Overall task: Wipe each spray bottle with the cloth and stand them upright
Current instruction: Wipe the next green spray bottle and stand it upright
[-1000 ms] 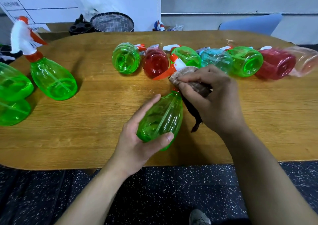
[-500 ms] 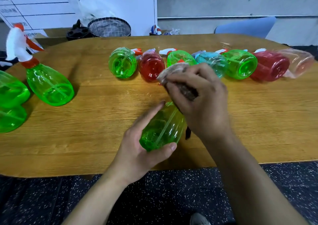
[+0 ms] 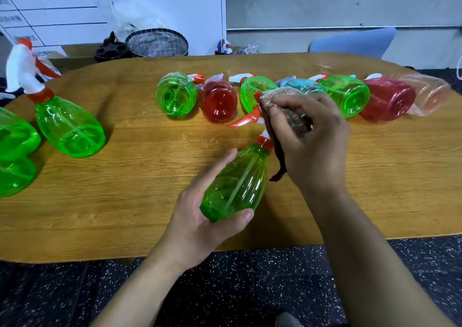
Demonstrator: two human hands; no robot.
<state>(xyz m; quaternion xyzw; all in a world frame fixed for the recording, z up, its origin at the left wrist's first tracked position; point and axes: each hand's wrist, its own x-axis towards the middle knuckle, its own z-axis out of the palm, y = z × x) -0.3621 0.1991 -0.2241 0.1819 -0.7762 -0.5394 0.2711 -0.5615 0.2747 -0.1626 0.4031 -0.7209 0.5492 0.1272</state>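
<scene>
Wooden table [image 3: 125, 214], head view. Left hand [image 3: 200, 224] gripping base of green spray bottle [image 3: 237, 184], thumb across near end, fingers along left side; bottle tilted, neck pointing far-right, near table's front edge at centre. Right hand [image 3: 310, 141] clenched around brown cloth [image 3: 282, 104], pressing it onto bottle's white-and-orange spray head; dark tail of cloth hanging down beside bottle neck. Orange trigger [image 3: 243, 121] sticking out left of cloth.

Row of bottles lying on sides behind hands, bases toward camera, left to right: green bottle [image 3: 176, 94], red bottle [image 3: 218, 99], second green bottle [image 3: 252, 90] partly behind cloth, blue bottle [image 3: 303, 86] mostly hidden, third green bottle [image 3: 348, 95], second red bottle [image 3: 390, 102], pale pink bottle [image 3: 430, 94] blurred.

Far left: upright green bottle [image 3: 68, 124] with white sprayer; two more green bottles [image 3: 15, 151] at left edge, cut off by frame.

Beyond table: mesh basket [image 3: 157, 42], blue chair back [image 3: 355, 42], whiteboard [image 3: 62, 9].
</scene>
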